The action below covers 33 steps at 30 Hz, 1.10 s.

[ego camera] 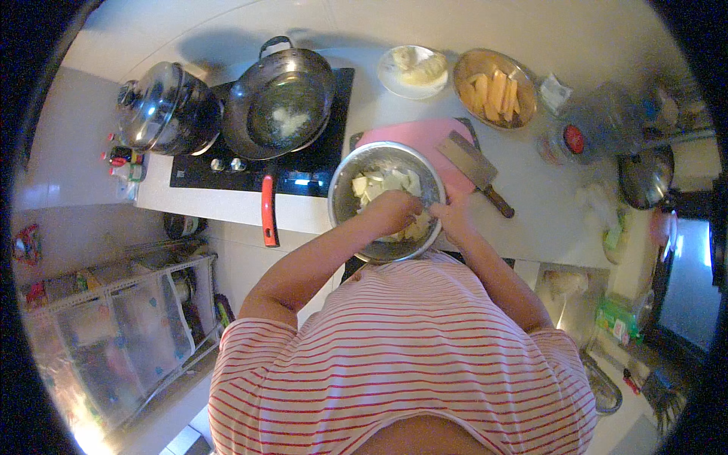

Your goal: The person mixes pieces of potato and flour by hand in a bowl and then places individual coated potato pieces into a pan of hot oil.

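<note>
A stainless-steel bowl (339,196) filled with pale, chunky cut pieces of food (392,181) is right in front of my body, overlapping the near part of a pink cutting board (398,132). My left hand (395,213) reaches into it, fingers curled down among the pieces; whether it pinches one is hidden. At the bowl's right side, my right hand (455,219) grips the rim. A cleaver (469,159) lies on the board, its dark handle pointing right towards me over the counter.
On the black cooktop (199,177) stand a wok (239,122) with a red handle (269,213) jutting towards me and a lidded pot (193,122). Behind the board sit a plate (389,85) of pale food and a metal bowl (463,108) of orange sticks. A red-lidded jar (560,142) stands right.
</note>
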Tool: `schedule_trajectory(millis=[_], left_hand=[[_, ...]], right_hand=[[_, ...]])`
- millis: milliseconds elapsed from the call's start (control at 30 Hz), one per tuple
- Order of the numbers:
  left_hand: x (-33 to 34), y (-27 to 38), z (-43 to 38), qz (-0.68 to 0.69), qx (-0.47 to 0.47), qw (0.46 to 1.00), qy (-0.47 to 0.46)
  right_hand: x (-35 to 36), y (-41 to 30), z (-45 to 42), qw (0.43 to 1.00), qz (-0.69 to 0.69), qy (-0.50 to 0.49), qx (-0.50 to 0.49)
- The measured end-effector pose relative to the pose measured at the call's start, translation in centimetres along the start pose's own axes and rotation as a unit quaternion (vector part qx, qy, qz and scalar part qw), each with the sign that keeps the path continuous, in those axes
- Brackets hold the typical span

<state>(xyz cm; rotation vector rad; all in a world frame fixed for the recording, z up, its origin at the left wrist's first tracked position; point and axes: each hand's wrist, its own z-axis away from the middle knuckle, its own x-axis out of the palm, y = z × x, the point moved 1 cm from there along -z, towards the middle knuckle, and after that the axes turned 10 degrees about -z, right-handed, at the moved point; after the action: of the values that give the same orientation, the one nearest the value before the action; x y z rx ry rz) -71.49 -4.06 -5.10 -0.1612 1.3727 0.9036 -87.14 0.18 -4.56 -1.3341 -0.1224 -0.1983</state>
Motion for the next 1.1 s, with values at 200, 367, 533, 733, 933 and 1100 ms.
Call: schedule_trajectory(millis=[200,367,533,733,933,1100], left_hand=[[-10.4,-5.0,1.6,0.085,-0.252,0.94,0.214],[-14.0,-18.7,3.0,0.008,-0.285,0.917,0.278],[-11.9,-26.2,0.4,0.029,-0.355,0.915,0.191],[-13.2,-28.1,-0.4,-0.048,-0.397,0.883,0.245],[-16.4,-22.7,-0.5,-0.405,-0.269,0.806,0.337],[-15.5,-7.1,-1.5,0.073,-0.128,0.968,0.205]], right_hand=[[-1.1,1.2,-0.1,0.999,-0.012,0.026,0.014],[-1.2,2.1,-0.3,0.997,0.067,0.036,0.005],[-1.0,1.5,0.3,0.994,0.071,0.057,0.057],[1.0,-3.1,1.8,0.991,0.093,0.088,0.037],[0.9,-4.2,2.0,0.984,0.15,0.087,0.05],[-1.3,-0.2,1.5,0.996,0.0,0.07,0.058]])
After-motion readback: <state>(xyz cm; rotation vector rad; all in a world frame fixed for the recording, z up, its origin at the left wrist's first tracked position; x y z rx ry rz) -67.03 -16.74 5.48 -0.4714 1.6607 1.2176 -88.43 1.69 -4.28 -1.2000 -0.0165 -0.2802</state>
